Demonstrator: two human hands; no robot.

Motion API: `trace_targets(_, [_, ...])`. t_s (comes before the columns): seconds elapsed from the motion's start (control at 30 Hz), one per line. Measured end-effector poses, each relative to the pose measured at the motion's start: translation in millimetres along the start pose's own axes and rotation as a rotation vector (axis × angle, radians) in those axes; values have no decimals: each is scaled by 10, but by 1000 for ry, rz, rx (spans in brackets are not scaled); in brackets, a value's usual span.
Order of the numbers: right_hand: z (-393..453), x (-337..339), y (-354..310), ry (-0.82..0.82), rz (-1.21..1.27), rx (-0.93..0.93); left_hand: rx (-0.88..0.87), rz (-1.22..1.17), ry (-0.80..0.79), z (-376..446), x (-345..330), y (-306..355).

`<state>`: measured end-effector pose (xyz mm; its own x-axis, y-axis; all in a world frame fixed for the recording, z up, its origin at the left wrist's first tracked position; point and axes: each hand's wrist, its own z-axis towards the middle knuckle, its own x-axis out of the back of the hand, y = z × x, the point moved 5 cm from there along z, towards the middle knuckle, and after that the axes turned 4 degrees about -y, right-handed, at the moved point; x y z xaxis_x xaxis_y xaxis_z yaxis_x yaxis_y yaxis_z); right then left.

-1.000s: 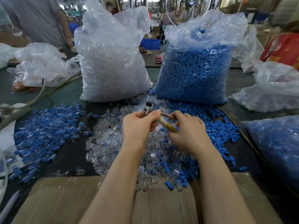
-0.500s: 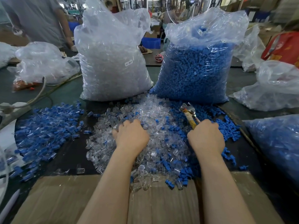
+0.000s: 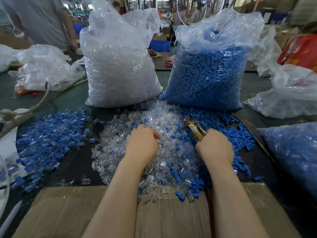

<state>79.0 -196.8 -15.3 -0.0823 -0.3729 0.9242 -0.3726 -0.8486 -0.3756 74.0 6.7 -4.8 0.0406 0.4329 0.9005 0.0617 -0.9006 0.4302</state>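
Note:
A heap of clear plastic caps (image 3: 159, 117) mixed with small blue plugs (image 3: 229, 133) lies in the middle of the dark table. My left hand (image 3: 142, 143) is knuckles up on the clear caps, its fingers curled down into them; what they hold is hidden. My right hand (image 3: 214, 148) grips the worn yellow handles of a pair of pliers (image 3: 193, 126), whose metal jaws point up and left over the blue plugs. A pile of assembled blue-and-clear pieces (image 3: 48, 133) lies to the left.
Behind the heap stand a tall bag of clear caps (image 3: 118, 69) and a tall bag of blue plugs (image 3: 209, 73). Another blue-filled bag (image 3: 295, 152) lies at right, crumpled bags at both sides. A cardboard sheet (image 3: 68, 213) covers the near edge. A person (image 3: 39, 19) stands far left.
My hands were together above the heap, both at the pliers. They have parted: the left dropped onto the clear caps, the right carried the pliers to the right over the blue plugs.

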Motion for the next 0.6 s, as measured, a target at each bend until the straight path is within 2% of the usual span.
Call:
trace_targets(0.13, [1, 36, -8, 40, 32, 19, -3, -67, 32, -10, 15, 20])
trace_targets(0.27, [28, 41, -24, 65, 95, 44, -47, -119, -21, -17, -18, 95])
trace_targets(0.4, [57, 33, -69, 70, 221, 130, -57, -147, 16, -34, -8, 109])
trace_targets(0.6, [46, 30, -192, -25, 546, 288, -83, -339, 128, -39, 50, 134])
